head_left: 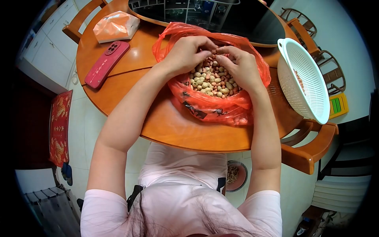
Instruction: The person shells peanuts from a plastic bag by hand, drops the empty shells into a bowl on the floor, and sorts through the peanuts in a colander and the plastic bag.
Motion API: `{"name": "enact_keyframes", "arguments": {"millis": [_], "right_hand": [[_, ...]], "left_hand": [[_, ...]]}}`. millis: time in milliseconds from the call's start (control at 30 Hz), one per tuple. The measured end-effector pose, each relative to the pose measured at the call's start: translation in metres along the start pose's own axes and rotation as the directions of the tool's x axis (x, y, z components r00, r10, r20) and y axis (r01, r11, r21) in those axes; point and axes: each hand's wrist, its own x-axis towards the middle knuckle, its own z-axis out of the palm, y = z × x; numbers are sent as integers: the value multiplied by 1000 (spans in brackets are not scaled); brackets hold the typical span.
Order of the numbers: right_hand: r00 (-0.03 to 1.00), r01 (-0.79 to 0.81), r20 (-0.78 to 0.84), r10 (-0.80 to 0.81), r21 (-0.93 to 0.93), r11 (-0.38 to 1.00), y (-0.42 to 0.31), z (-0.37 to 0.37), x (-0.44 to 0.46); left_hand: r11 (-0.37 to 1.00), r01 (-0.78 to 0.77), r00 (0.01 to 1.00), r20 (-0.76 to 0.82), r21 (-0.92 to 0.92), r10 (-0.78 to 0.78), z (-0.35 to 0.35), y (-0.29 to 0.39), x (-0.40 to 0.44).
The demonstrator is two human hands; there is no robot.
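Observation:
A red plastic bag (221, 106) lies open on the wooden table (169, 126), filled with peanuts (211, 79), some in pale shells and some reddish. Over its far part, my left hand (189, 53) and my right hand (240, 65) meet with their fingertips close together. Fingers and thumbs of both are bent into a pinch; what they hold between them is too small and hidden to name. To the right, a white colander (306, 83) stands tilted at the table's edge with some reddish kernels inside.
A red phone (106, 65) and an orange-white tissue pack (116, 27) lie at the left. Behind the bag is a dark glass turntable (252, 19). Wooden chairs (310, 152) surround the table. On the floor, a bowl (237, 176) holds shells.

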Motion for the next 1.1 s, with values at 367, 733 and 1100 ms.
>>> {"name": "enact_keyframes", "arguments": {"millis": [367,733,1100], "right_hand": [[996,16,-81,27,491,871,-8,4,1],[958,256,-249,-143,514,819,-22,4,-2],[913,340,-295,-281,172,925,-25,6,-3]], "left_hand": [[661,154,981,34,-734,-190,-3,-5,3],[342,375,914,284,-861,-289,-2,14,-2],[276,411,906,355,-869,-232,5,17,-1]]}}
